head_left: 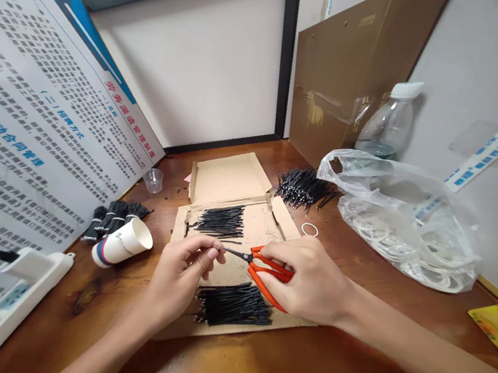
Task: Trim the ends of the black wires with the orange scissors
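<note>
My right hand (pixel 310 278) is closed around the orange handles of a pair of small scissors (pixel 271 268). Their dark, narrow blades point left, and the tips reach my left fingertips. My left hand (pixel 188 270) is pinched, thumb against forefinger; whatever sits between the fingers is too small and hidden to make out. Under both hands lies an opened cardboard box (pixel 231 178). One row of short black cords (pixel 221 219) rests on it beyond my hands. A nearer row of black cords (pixel 235 305), with shiny ends at the left, lies just below them.
A loose heap of black cords (pixel 304 188) is behind the right hand, near a white ring (pixel 310 229). Farther right are a plastic bag of rings (pixel 405 227) and a bottle (pixel 387 122). At left: tipped paper cup (pixel 125 243), bundled cords (pixel 115 217), power strip (pixel 20 296).
</note>
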{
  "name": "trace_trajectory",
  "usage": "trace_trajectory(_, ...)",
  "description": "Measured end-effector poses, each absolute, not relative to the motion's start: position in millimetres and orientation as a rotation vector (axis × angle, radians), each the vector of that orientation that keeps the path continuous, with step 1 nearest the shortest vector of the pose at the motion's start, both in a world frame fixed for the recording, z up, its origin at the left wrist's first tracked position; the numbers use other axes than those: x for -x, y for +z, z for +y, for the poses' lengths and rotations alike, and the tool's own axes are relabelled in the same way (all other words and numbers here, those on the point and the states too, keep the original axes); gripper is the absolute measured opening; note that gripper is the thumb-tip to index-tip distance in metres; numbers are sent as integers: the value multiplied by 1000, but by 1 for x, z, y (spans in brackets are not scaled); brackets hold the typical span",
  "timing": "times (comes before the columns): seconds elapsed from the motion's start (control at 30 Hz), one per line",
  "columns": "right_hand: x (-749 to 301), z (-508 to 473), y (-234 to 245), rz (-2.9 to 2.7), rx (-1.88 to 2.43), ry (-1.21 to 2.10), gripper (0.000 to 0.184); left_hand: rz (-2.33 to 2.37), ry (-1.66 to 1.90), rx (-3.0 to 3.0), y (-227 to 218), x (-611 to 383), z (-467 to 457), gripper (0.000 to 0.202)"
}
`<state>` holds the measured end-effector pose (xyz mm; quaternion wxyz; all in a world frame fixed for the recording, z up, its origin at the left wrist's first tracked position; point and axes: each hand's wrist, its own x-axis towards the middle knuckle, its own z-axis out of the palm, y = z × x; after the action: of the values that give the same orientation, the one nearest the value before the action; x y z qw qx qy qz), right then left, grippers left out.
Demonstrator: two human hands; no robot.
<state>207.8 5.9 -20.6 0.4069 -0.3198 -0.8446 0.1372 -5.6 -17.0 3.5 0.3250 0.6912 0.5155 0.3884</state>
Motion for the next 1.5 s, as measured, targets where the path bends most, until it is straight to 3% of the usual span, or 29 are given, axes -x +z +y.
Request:
trace_trajectory(0.4, -206, 9, -23, -2111, 796, 256, 23, 1345, 979, -1914, 3, 7, -16, 15)
trace_trajectory(0.63, -208, 15, -28, -2070, 909, 176, 19, 1365, 756, -2530, -22, 19, 0, 12)
trace_trajectory(1.03, -206, 14, -30, -2100, 947, 232, 18, 1382, 640, -2525, -30, 16, -1, 11)
trace_trajectory(1.2, -206, 15, -30, -2098, 939, 233, 19, 1332, 705, -2647, -33, 17, -3, 21)
trace_trajectory(1.5, -207, 14, -30, -2113, 949, 241, 17, 1357, 457, -2584, -16, 13, -6, 12)
